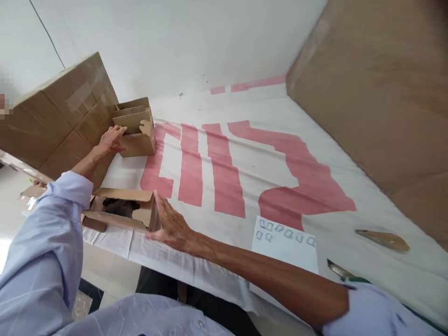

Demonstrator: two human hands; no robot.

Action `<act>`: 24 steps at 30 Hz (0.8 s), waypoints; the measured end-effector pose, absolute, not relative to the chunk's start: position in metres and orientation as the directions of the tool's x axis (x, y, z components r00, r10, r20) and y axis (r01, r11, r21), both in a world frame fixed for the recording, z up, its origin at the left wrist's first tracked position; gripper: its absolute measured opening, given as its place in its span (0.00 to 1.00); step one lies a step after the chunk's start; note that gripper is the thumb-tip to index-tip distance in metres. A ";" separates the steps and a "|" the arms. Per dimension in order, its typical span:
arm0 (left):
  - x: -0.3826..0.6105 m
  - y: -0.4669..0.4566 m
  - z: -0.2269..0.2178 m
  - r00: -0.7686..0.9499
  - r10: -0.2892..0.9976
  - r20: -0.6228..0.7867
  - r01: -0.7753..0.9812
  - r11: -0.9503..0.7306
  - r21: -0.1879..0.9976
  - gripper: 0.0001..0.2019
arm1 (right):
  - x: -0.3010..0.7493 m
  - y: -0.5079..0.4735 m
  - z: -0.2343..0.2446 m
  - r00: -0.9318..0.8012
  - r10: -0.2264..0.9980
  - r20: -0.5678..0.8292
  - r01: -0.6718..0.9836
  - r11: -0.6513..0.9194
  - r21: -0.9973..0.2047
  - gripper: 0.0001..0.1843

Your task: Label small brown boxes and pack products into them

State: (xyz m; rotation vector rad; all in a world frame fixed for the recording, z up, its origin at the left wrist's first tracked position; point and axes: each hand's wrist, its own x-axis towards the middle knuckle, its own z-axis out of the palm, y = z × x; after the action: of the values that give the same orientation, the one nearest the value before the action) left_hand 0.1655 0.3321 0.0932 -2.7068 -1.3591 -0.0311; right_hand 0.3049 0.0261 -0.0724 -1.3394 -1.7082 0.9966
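My left hand [114, 140] reaches to the back left, its fingers spread over the near-left edge of an open cardboard box [137, 146] with upright cardboard flaps or dividers. Nearer the front edge lies a narrower cardboard box [121, 220]. A ragged opening in its top shows something dark inside that I cannot make out. Against this box's right end is my right hand [173, 227], thumb and fingers stretched wide apart at its near and far corners. Whether it bears any of the box's weight cannot be seen.
A large carton [66, 116] stands at the left, and another large cardboard surface [378, 93] rises at the right. The white cloth [269, 158] has pink shapes. A marked paper sheet [285, 240], a brownish oblong object [385, 240] and a dark-tipped tool [339, 270] lie at the right.
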 end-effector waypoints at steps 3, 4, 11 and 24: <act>0.138 0.285 0.123 0.606 0.786 0.125 0.787 -0.615 0.053 0.33 | 0.310 0.023 -0.078 -0.137 0.977 0.163 0.375 0.204 -0.904 0.79; 0.125 0.266 0.132 0.605 0.783 0.144 0.777 -0.620 0.107 0.31 | 0.318 0.018 -0.079 -0.136 0.973 0.189 0.356 0.226 -0.907 0.78; 0.035 0.112 0.128 0.506 0.844 0.181 0.654 -0.511 0.558 0.36 | 0.401 -0.051 -0.086 -0.122 0.987 0.103 0.222 0.128 -0.966 0.73; 0.078 0.005 -0.094 0.645 0.764 0.016 0.228 -0.213 0.950 0.68 | 0.443 -0.114 -0.080 -0.016 0.996 -0.088 0.307 -0.079 -0.948 0.54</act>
State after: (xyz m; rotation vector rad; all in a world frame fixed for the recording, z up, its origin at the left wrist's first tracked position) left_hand 0.0779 0.0051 -0.0942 -3.6954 -1.6898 -1.2701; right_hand 0.4428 -0.1137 -0.0803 -1.4876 -1.4177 1.1310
